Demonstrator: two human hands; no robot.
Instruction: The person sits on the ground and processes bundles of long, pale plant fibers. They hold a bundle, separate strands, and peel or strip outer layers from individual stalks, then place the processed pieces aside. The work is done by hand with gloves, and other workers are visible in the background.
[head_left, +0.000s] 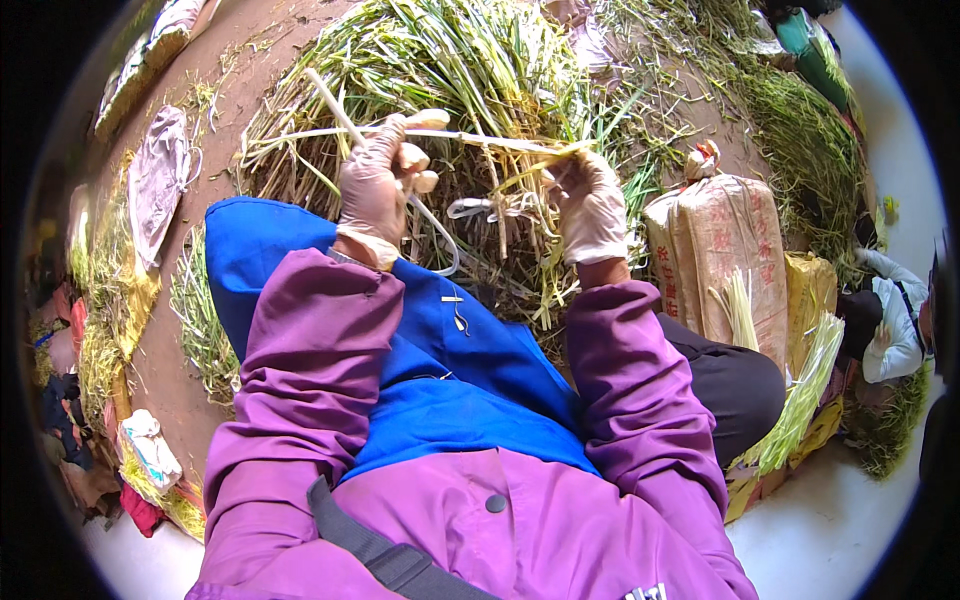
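Observation:
My left hand (375, 187), in a pale thin glove, grips a slim white stick (330, 101) that slants up past the thumb. A white cord-like loop (448, 244) curves down below that hand; where it begins is hidden. My right hand (589, 206), gloved too, pinches a yellowish plant stalk (517, 142). This stalk runs almost level across to my left hand, passing behind its thumb. Just beyond both hands lies a large heap of long green and straw-coloured stalks (442, 60). Thin pale strips (472, 208) hang tangled between the hands.
A blue apron (465, 360) covers my lap. To the right stand a woven sack (720, 247) bearing writing and a bundle of pale strips (802, 390). Another person (892, 330) sits at far right. A greyish cloth bag (159, 180) lies left on the brown floor (225, 97).

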